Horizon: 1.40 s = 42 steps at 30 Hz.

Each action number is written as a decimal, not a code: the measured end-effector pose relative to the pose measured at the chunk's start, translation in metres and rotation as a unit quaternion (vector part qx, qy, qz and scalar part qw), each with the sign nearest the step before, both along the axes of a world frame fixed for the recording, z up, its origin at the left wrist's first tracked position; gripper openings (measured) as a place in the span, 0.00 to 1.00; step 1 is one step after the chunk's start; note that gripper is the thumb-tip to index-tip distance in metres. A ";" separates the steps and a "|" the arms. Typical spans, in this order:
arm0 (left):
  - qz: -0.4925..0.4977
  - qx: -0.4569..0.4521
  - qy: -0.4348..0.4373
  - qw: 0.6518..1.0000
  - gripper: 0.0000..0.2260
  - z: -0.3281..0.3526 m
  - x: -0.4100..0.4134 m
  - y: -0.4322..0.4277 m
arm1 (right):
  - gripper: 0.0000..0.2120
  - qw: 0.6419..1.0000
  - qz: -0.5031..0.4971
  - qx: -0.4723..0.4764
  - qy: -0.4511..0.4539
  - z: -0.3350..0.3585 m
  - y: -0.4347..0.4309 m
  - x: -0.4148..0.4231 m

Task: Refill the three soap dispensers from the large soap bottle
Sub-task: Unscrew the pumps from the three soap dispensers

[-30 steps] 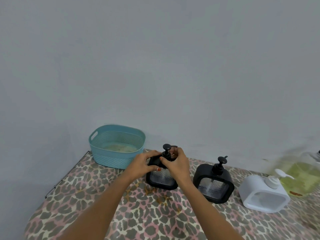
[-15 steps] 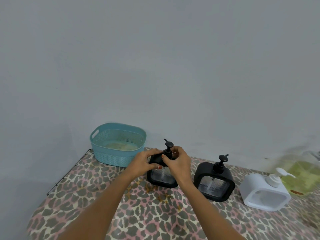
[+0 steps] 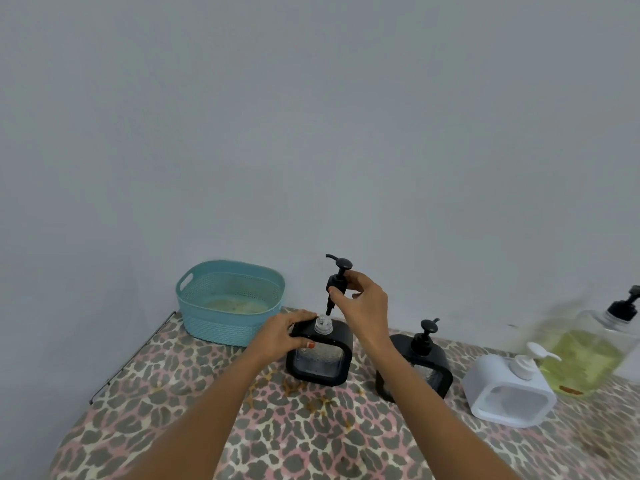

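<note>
Three square dispensers stand in a row on the leopard-print table. My left hand grips the top left corner of the left black dispenser, whose clear threaded neck is uncovered. Just above that neck, my right hand holds the black pump head by its collar, its tube hanging down. A second black dispenser with its pump on stands to the right. Beyond it sits a white dispenser. The large clear soap bottle with yellow-green liquid and a black pump is at the far right.
A teal plastic basket sits at the back left against the grey wall. The table's left edge runs diagonally toward me. Small brownish stains mark the cloth in front of the left dispenser.
My right hand has lifted the pump head up out of the left black dispenser, exposing its neck. My left hand stays on the dispenser body.
</note>
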<state>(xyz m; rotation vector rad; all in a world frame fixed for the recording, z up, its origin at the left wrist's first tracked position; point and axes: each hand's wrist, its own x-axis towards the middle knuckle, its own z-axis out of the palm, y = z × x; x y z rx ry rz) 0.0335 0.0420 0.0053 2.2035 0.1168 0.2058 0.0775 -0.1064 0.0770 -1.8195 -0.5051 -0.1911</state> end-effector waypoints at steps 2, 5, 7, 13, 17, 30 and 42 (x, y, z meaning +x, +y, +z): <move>0.000 0.025 0.004 1.000 0.26 0.003 0.001 -0.001 | 0.14 1.000 0.000 0.011 -0.009 0.013 -0.004 -0.001; -0.004 0.072 0.016 0.997 0.26 0.008 0.000 -0.002 | 0.14 0.999 -0.004 0.027 -0.027 0.032 -0.009 -0.005; -0.005 0.097 0.026 0.995 0.26 0.012 -0.001 -0.003 | 0.13 0.999 -0.002 0.034 -0.032 0.043 -0.014 -0.009; -0.013 0.120 0.030 0.992 0.26 0.017 -0.005 -0.005 | 0.09 0.997 0.026 0.056 0.045 0.050 -0.028 -0.031; -0.005 0.096 0.010 0.995 0.25 0.014 -0.008 -0.006 | 0.10 0.987 0.050 0.050 0.147 0.018 -0.036 -0.047; 0.010 -0.010 -0.018 1.000 0.24 -0.001 -0.009 -0.002 | 0.03 0.905 0.075 -0.062 0.414 -0.106 -0.026 -0.070; 0.018 -0.003 0.001 1.000 0.23 0.000 -0.011 -0.005 | 0.13 0.916 0.005 -0.126 0.380 -0.120 -0.014 -0.078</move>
